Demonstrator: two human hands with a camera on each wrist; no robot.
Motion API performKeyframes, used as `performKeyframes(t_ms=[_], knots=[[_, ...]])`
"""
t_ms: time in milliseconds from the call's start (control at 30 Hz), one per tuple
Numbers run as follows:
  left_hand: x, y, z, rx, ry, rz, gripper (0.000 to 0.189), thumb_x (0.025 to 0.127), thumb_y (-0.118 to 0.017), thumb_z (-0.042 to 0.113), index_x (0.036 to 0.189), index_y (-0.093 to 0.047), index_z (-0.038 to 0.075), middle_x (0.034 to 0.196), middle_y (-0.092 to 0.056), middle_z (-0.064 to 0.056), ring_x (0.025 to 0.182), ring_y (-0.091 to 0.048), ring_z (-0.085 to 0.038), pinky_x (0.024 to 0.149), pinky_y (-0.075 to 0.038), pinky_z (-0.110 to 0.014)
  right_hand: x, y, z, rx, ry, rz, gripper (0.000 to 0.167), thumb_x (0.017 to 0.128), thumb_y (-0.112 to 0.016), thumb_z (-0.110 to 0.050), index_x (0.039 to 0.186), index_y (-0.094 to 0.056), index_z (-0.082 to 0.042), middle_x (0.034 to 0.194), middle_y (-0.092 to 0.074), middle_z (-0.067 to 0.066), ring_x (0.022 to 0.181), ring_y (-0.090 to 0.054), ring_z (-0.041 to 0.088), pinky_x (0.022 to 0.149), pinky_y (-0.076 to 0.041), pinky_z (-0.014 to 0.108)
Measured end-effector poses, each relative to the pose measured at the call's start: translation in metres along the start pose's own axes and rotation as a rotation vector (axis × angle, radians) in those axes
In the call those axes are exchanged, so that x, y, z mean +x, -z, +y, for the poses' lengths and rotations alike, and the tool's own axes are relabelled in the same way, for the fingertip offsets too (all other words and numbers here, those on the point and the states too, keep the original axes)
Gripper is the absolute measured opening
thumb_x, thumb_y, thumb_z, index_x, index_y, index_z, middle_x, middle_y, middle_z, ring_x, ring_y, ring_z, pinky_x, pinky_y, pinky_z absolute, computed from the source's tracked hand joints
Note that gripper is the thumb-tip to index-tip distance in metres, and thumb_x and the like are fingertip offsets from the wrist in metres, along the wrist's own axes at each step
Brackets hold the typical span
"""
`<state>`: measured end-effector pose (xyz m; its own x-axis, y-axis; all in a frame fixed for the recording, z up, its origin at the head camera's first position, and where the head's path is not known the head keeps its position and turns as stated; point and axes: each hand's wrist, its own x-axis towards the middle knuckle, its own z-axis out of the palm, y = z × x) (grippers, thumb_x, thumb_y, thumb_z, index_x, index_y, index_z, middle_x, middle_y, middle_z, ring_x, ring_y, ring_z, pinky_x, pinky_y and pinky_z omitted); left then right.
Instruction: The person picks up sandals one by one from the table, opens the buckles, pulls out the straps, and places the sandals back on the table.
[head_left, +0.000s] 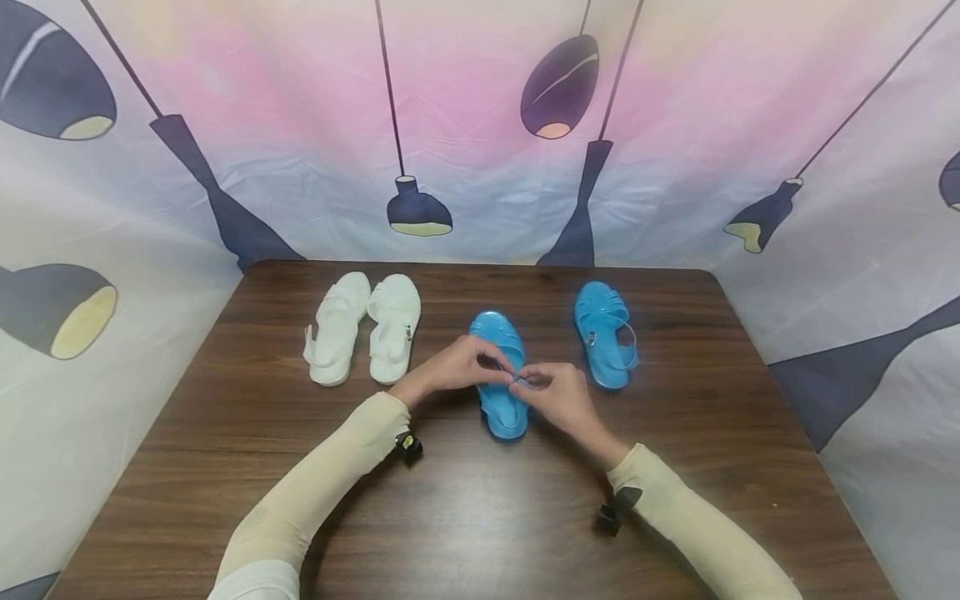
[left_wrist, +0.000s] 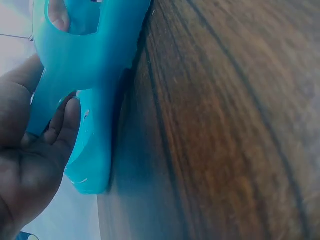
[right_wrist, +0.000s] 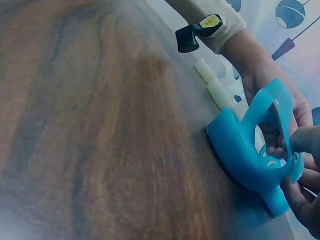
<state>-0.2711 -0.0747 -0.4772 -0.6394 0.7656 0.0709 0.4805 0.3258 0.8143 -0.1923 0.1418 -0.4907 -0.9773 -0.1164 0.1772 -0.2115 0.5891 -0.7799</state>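
Observation:
A blue sandal (head_left: 507, 423) lies on the table with its toe pointing away from me. From its left side my left hand (head_left: 453, 364) pinches the strap over the middle of the sandal. My right hand (head_left: 564, 400) pinches the same strap from the right, the fingertips of both hands almost meeting. In the left wrist view the sandal (left_wrist: 100, 65) stands close, with the left fingers curled at its side opening. The right wrist view shows the heel strap (right_wrist: 252, 107) standing up, the right thumb and fingers by its side. The fingers hide the buckle area.
Another blue sandal (head_left: 609, 371) lies at the back right, its heel strap sticking out. Two white sandals, a left one (head_left: 337, 329) and a right one (head_left: 392, 333), lie side by side at the back left. A printed curtain (head_left: 480, 125) hangs behind the wooden table (head_left: 465, 517).

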Motion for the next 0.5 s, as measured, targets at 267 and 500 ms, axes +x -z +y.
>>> performKeyframes(t_ms=[267, 500], knots=[[-0.004, -0.001, -0.001, 0.016, 0.023, 0.024, 0.011, 0.095, -0.076, 0.025, 0.104, -0.080, 0.020, 0.102, -0.076, 0.010, 0.097, -0.069, -0.007, 0.085, -0.057, -0.028, -0.002, -0.003, 0.005, 0.025, 0.014, 0.034, 0.022, 0.085, -0.086, -0.026, 0.102, -0.081, -0.014, 0.102, -0.078, 0.001, 0.092, -0.074, 0.014, 0.079, -0.062, 0.036], [-0.011, 0.002, -0.003, 0.008, 0.026, 0.061, 0.012, 0.094, -0.077, 0.027, 0.103, -0.080, 0.021, 0.102, -0.076, 0.010, 0.095, -0.069, -0.008, 0.082, -0.058, -0.028, -0.002, -0.002, 0.006, 0.035, 0.055, 0.028, 0.020, 0.084, -0.086, -0.025, 0.100, -0.081, -0.015, 0.101, -0.079, 0.001, 0.091, -0.075, 0.015, 0.078, -0.062, 0.036]])
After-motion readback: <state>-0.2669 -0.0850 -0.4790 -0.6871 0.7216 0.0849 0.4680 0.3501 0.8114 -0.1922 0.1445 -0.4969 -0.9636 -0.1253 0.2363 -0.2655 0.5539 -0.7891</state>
